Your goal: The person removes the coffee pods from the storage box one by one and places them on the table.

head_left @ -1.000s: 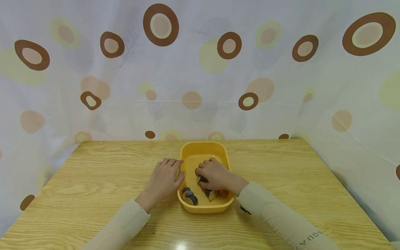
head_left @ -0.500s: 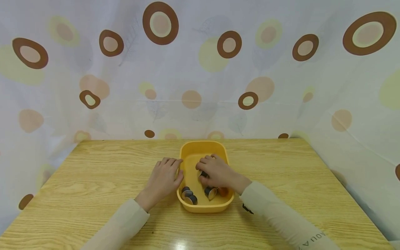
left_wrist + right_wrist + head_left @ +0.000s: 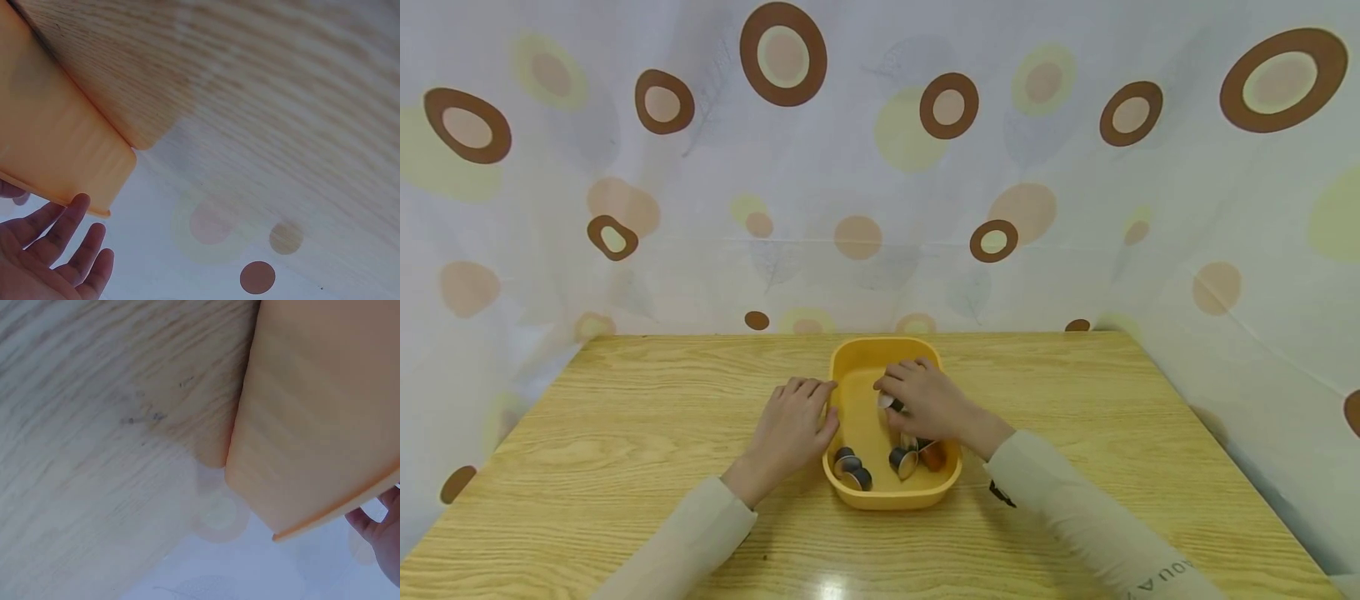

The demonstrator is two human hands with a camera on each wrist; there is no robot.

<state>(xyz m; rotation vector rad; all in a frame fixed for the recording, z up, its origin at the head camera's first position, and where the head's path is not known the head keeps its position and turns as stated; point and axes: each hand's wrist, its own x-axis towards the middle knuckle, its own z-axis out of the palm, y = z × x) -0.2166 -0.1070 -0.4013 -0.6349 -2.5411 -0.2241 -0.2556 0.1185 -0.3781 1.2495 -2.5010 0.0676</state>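
Right hand (image 3: pixel 925 402) is over the yellow tub (image 3: pixel 851 364), its fingers (image 3: pixel 898 379) curled and pinching a small dark capsule (image 3: pixel 891 402) just above the tub's floor. Left hand (image 3: pixel 793 425) lies flat on the table (image 3: pixel 625 433), fingers straight and relaxed, their tips touching the tub's left wall. Four more capsules (image 3: pixel 852 467) lie at the near end of the tub, two to the left, two under the right wrist. The risk, as it looks: that pinch is narrow and the capsule smooth and tapered, so it could slip and drop among the others. The wrist also hangs low, and could nudge the orange capsule (image 3: pixel 933 455) beneath it.
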